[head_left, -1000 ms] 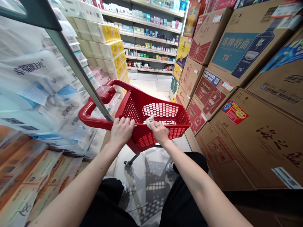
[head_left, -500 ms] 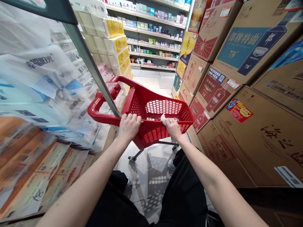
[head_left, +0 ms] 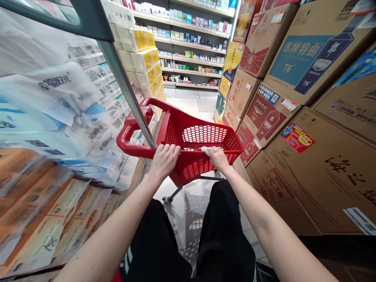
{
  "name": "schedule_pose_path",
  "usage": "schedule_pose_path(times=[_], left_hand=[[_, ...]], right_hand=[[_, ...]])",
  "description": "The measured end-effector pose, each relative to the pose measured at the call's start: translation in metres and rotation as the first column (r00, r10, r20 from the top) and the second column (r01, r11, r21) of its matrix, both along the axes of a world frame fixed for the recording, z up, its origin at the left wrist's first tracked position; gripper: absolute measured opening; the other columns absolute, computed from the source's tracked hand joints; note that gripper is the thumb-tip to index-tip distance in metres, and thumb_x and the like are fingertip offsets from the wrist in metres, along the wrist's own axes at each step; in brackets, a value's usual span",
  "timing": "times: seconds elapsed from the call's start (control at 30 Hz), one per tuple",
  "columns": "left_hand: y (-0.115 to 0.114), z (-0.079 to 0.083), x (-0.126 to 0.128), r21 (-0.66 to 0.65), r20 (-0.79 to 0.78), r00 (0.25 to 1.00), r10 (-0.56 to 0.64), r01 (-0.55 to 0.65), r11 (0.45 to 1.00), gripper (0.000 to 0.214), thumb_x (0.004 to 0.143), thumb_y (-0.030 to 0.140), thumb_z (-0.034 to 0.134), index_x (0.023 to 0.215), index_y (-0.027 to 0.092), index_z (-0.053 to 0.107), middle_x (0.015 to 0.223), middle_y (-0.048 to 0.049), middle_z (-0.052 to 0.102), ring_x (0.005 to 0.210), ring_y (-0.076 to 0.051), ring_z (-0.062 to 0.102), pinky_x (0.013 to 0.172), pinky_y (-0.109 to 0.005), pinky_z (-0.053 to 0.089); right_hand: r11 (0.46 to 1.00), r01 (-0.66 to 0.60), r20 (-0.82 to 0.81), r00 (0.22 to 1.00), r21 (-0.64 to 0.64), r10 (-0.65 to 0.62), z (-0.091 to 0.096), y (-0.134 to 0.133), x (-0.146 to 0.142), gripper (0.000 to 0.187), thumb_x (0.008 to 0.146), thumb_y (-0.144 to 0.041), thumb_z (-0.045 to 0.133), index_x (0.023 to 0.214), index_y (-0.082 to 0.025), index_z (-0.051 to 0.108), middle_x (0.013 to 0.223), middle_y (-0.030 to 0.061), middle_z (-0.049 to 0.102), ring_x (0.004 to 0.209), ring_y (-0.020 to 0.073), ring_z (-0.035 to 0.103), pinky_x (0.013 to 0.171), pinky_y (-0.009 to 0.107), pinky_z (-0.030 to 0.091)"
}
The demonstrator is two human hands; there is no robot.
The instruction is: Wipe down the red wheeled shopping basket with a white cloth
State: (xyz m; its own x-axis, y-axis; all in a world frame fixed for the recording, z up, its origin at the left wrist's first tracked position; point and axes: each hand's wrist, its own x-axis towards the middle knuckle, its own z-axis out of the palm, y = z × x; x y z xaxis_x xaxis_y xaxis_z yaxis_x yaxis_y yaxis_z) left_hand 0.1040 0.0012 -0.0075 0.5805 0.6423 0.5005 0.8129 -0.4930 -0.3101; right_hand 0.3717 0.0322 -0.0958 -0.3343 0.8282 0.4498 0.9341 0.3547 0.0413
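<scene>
A red plastic shopping cart [head_left: 193, 167] with a perforated basket stands sideways before me. Its red push handle [head_left: 129, 145] points left. My left hand [head_left: 165, 161] is closed over the near rim, just right of a metal pole [head_left: 132, 96] that slants up to a dark grey frame [head_left: 94, 19]. Further right along that rim, my right hand [head_left: 219, 159] is closed around a crumpled white cloth or tissue [head_left: 205, 149], which touches the rim. Most of the cloth is hidden under the fingers. No goods show in the visible part of the basket.
Stacked liquor cartons [head_left: 293, 164] wall the right side. Wrapped paper packs [head_left: 53, 105] and yellow-white tissue packs [head_left: 143, 58] line the left. Shelves of small products [head_left: 194, 43] stand across the far end, beyond tiled floor [head_left: 188, 107]. My legs are close behind the cart.
The cart's handle end and the pole have shifted right in view. My left hand moved with them. My right hand slid slightly right, its cloth now lower against the rim. My legs came forward.
</scene>
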Motion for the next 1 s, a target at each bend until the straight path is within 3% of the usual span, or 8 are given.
schedule_pose_path(times=[0.2, 0.4, 0.47, 0.57, 0.63, 0.7, 0.83, 1.0], left_hand=[[-0.003, 0.003, -0.001, -0.049, 0.036, 0.993, -0.112, 0.114, 0.992, 0.033, 0.091, 0.02, 0.035, 0.116, 0.015, 0.056, 0.099, -0.0141, 0.062, 0.093, -0.025, 0.055, 0.086, -0.041, 0.039], [-0.008, 0.007, -0.009, -0.091, 0.15, 0.968, -0.2, 0.215, 0.972, 0.032, 0.09, 0.023, 0.039, 0.116, 0.022, 0.056, 0.12, -0.0115, 0.058, 0.11, -0.024, 0.053, 0.096, -0.041, 0.038], [-0.009, 0.01, -0.017, -0.011, 0.221, 0.962, -0.159, 0.165, 0.986, 0.03, 0.089, 0.026, 0.043, 0.116, 0.023, 0.055, 0.121, -0.0106, 0.058, 0.114, -0.025, 0.051, 0.097, -0.043, 0.036], [-0.006, 0.014, -0.029, 0.15, 0.43, 0.902, -0.026, -0.043, 0.988, 0.038, 0.085, 0.035, 0.05, 0.119, 0.018, 0.048, 0.121, -0.0151, 0.056, 0.117, -0.029, 0.048, 0.097, -0.044, 0.036], [0.001, 0.016, -0.034, 0.141, 0.512, 0.857, 0.052, -0.144, 0.979, 0.047, 0.084, 0.041, 0.05, 0.122, 0.013, 0.042, 0.113, -0.017, 0.059, 0.109, -0.029, 0.053, 0.093, -0.044, 0.038], [0.009, 0.016, -0.036, 0.068, 0.486, 0.865, 0.125, -0.18, 0.981, 0.049, 0.086, 0.043, 0.046, 0.119, 0.008, 0.042, 0.095, -0.015, 0.063, 0.093, -0.029, 0.06, 0.085, -0.042, 0.04], [0.021, 0.011, -0.032, 0.001, 0.385, 0.896, 0.219, -0.238, 0.971, 0.044, 0.088, 0.045, 0.037, 0.104, 0.006, 0.048, 0.072, -0.0127, 0.062, 0.072, -0.028, 0.061, 0.075, -0.041, 0.039], [0.021, 0.009, -0.029, 0.001, 0.346, 0.912, 0.219, -0.234, 0.972, 0.045, 0.088, 0.044, 0.034, 0.105, 0.005, 0.048, 0.074, -0.0141, 0.062, 0.074, -0.029, 0.061, 0.079, -0.042, 0.038]], right_hand=[[1.0, -0.008, -0.081, 0.997, -0.009, 0.007, -0.005, 0.004, 0.023, 0.023, 0.095, -0.022, 0.041, 0.113, -0.019, 0.055, 0.099, 0.0079, 0.058, 0.093, 0.0195, 0.049, 0.085, 0.031, 0.035], [0.994, -0.079, -0.182, 0.981, -0.077, 0.063, 0.0, 0.017, 0.03, 0.027, 0.093, -0.04, 0.048, 0.106, -0.018, 0.058, 0.097, 0.0053, 0.06, 0.09, 0.0176, 0.051, 0.079, 0.027, 0.035], [0.993, -0.07, -0.204, 0.978, -0.097, 0.049, 0.002, 0.02, 0.031, 0.03, 0.095, -0.042, 0.043, 0.102, -0.018, 0.059, 0.094, 0.0044, 0.061, 0.088, 0.0168, 0.052, 0.076, 0.026, 0.035], [0.992, -0.08, -0.229, 0.972, -0.099, 0.056, 0.006, 0.022, 0.033, 0.034, 0.098, -0.04, 0.034, 0.099, -0.019, 0.06, 0.094, 0.0037, 0.062, 0.088, 0.0156, 0.052, 0.075, 0.026, 0.033], [0.991, -0.093, -0.241, 0.968, -0.091, 0.069, 0.007, 0.02, 0.034, 0.035, 0.099, -0.038, 0.031, 0.102, -0.021, 0.06, 0.096, 0.0034, 0.062, 0.089, 0.0153, 0.052, 0.076, 0.026, 0.033], [0.995, -0.063, -0.253, 0.967, -0.083, 0.04, 0.007, 0.018, 0.032, 0.035, 0.099, -0.039, 0.03, 0.107, -0.021, 0.059, 0.097, 0.004, 0.061, 0.091, 0.016, 0.052, 0.079, 0.027, 0.034], [0.996, 0.069, -0.289, 0.954, -0.053, -0.082, 0.009, 0.011, -0.005, 0.035, 0.098, -0.04, 0.032, 0.114, -0.019, 0.056, 0.103, 0.0077, 0.059, 0.095, 0.0197, 0.049, 0.087, 0.033, 0.034], [0.999, -0.018, -0.339, 0.94, 0.031, 0.028, 0.026, 0.0, -0.095, 0.034, 0.097, -0.038, 0.036, 0.121, -0.018, 0.049, 0.114, 0.0097, 0.054, 0.104, 0.0216, 0.045, 0.096, 0.037, 0.033]])
